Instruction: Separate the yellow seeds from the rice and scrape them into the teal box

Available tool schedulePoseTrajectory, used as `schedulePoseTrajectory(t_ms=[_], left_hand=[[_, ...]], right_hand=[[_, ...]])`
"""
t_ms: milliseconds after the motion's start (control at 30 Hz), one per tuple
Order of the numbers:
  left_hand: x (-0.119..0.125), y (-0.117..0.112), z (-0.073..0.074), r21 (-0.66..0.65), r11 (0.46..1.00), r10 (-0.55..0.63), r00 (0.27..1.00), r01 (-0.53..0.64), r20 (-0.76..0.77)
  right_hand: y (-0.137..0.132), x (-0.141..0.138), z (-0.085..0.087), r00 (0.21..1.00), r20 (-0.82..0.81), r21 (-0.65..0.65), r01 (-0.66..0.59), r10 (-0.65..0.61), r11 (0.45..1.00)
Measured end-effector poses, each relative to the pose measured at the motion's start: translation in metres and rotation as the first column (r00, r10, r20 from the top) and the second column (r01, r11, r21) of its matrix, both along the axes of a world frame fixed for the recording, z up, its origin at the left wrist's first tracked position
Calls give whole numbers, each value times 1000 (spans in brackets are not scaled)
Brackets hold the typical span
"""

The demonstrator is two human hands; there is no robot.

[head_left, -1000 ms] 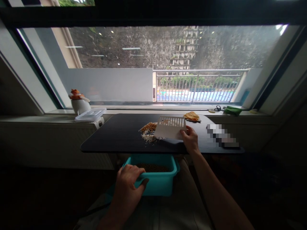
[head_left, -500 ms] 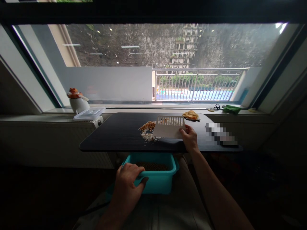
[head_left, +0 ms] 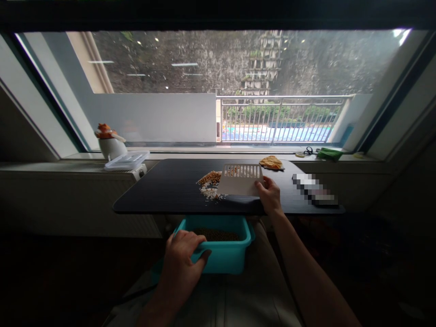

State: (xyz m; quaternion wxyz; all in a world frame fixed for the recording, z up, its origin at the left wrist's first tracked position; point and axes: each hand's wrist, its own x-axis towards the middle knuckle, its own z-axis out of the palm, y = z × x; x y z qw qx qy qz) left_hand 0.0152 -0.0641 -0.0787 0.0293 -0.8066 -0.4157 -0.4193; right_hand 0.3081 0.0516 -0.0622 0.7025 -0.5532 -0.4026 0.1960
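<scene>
My left hand grips the near left rim of a turquoise plastic tub, thumb outside and fingers over the edge. Dark brown grains lie inside the tub, which rests at my lap below the table edge. My right hand is closed on the right side of a flat white slotted plate, tilted above the table. Through some of its left slots, orange-brown bits show. Just left of the plate lie a pile of golden kernels and a scatter of white grains, both partly covered by it.
The black table stands against the window. A crumpled yellow cloth lies at its back right; a blurred-out object is on the right. A clear plastic lid, white pot, scissors and green cloth sit along the sill.
Almost nothing differs. The whole view has shifted very slightly, while both hands keep the same holds on the tub and the slotted plate.
</scene>
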Motion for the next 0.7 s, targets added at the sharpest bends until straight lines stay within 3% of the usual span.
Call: schedulePoseTrajectory(t_ms=[700], left_hand=[[0,-2,2,-26,1000,6,1000,-6,-2]], right_hand=[[1,1,-2,999,-16,4,-36,37,999]])
